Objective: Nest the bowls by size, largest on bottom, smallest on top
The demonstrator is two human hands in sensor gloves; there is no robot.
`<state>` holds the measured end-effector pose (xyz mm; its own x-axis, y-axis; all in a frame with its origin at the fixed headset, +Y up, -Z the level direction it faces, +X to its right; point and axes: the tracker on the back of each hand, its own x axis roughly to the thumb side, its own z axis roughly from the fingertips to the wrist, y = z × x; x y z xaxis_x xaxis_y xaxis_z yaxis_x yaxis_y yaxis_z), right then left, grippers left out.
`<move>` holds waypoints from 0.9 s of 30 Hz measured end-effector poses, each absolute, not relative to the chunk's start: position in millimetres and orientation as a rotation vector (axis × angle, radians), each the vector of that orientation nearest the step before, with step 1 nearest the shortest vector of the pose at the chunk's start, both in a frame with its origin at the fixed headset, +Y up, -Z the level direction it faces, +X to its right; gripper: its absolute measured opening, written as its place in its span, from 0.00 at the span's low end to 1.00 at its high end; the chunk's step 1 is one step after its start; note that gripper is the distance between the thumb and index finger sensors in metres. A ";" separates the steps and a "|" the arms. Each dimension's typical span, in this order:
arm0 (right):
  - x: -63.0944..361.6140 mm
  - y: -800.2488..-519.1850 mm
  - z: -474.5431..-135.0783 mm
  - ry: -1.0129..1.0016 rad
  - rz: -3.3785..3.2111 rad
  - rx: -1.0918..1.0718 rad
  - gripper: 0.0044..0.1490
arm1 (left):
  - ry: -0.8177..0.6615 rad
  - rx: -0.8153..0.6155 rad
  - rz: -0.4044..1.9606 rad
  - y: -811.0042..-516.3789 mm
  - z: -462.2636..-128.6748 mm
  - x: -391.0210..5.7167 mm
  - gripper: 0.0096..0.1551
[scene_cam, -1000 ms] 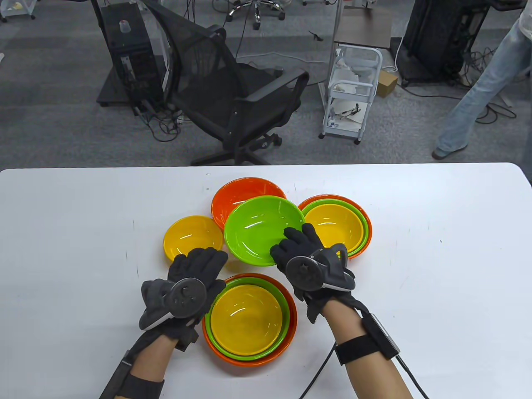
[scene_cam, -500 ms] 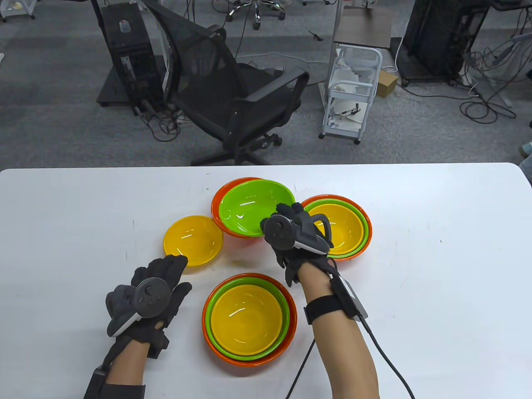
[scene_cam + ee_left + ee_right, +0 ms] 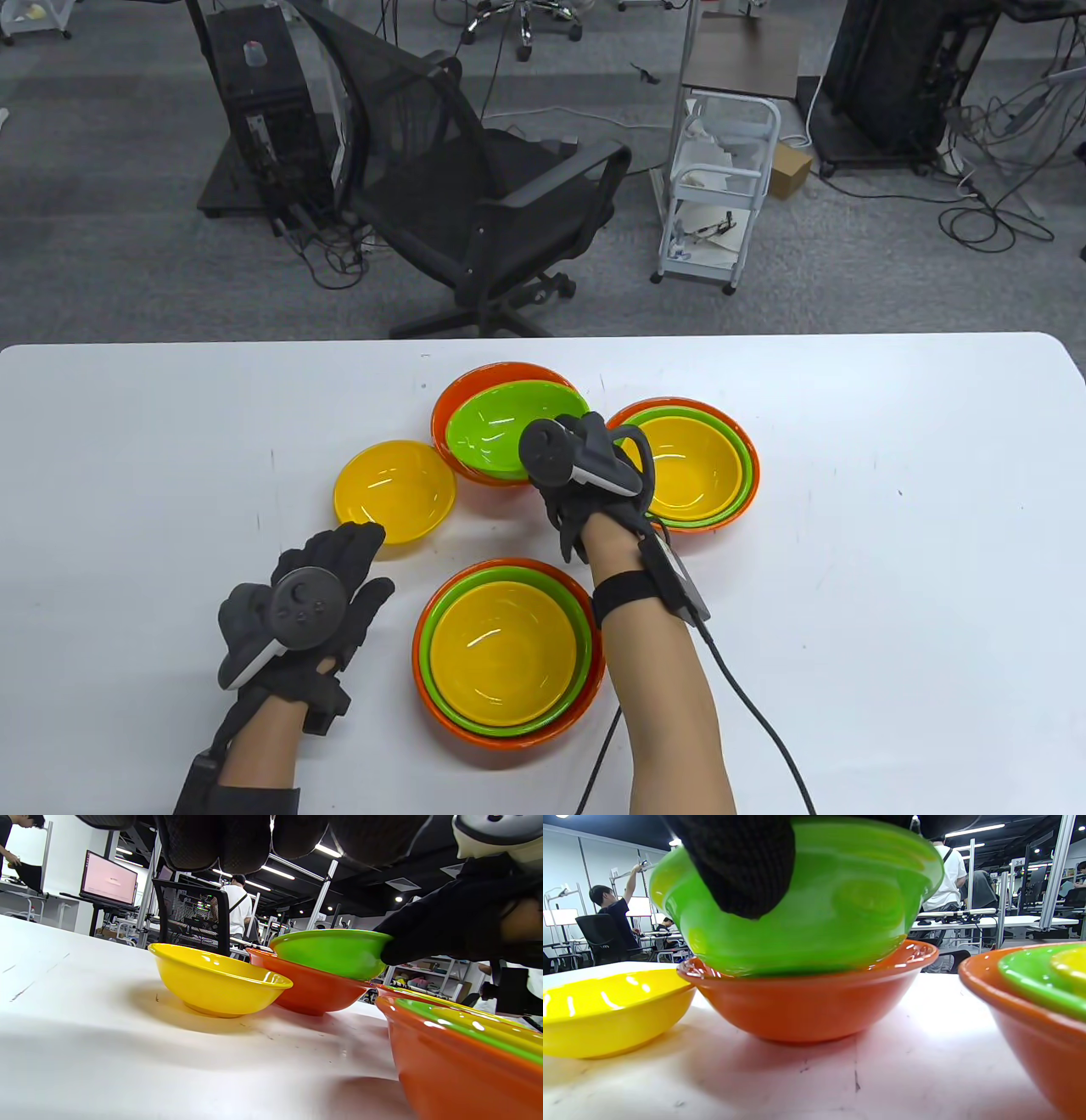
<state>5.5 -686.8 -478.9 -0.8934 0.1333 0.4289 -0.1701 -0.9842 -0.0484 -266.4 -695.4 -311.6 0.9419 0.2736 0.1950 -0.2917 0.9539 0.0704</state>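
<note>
Table view: right hand (image 3: 585, 475) grips green bowl (image 3: 496, 429).

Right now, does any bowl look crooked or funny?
Yes. The green bowl sits tilted in the orange bowl, not fully down, held by the right hand. The single yellow bowl stands alone, not nested.
</note>
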 end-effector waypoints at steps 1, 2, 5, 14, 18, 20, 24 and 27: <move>4.2 -688.3 -480.0 -0.119 2.911 0.649 0.27 | -0.185 0.098 0.286 -695.6 -311.7 -266.2 0.39; 2.9 -689.5 -480.9 -0.112 2.912 0.648 0.27 | -0.186 0.095 0.286 -696.0 -312.0 -266.3 0.39; 0.4 -693.6 -483.9 -0.089 2.919 0.644 0.27 | -0.184 0.086 0.298 -696.6 -311.9 -265.9 0.39; -0.1 -698.8 -490.1 -0.044 2.916 0.605 0.28 | -0.198 0.081 0.294 -697.1 -312.6 -261.9 0.39; 1.6 -701.9 -490.6 0.037 2.907 0.572 0.29 | -0.197 0.076 0.296 -698.3 -313.1 -261.4 0.39; 2.6 -703.8 -490.4 0.062 2.904 0.568 0.30 | -0.195 0.069 0.295 -699.1 -313.5 -261.0 0.39; 3.5 -709.9 -490.8 0.170 2.889 0.524 0.34 | -0.190 0.059 0.295 -700.5 -314.3 -261.2 0.39; 3.2 -713.2 -490.2 0.186 2.894 0.501 0.37 | -0.184 0.052 0.296 -701.7 -314.9 -261.7 0.39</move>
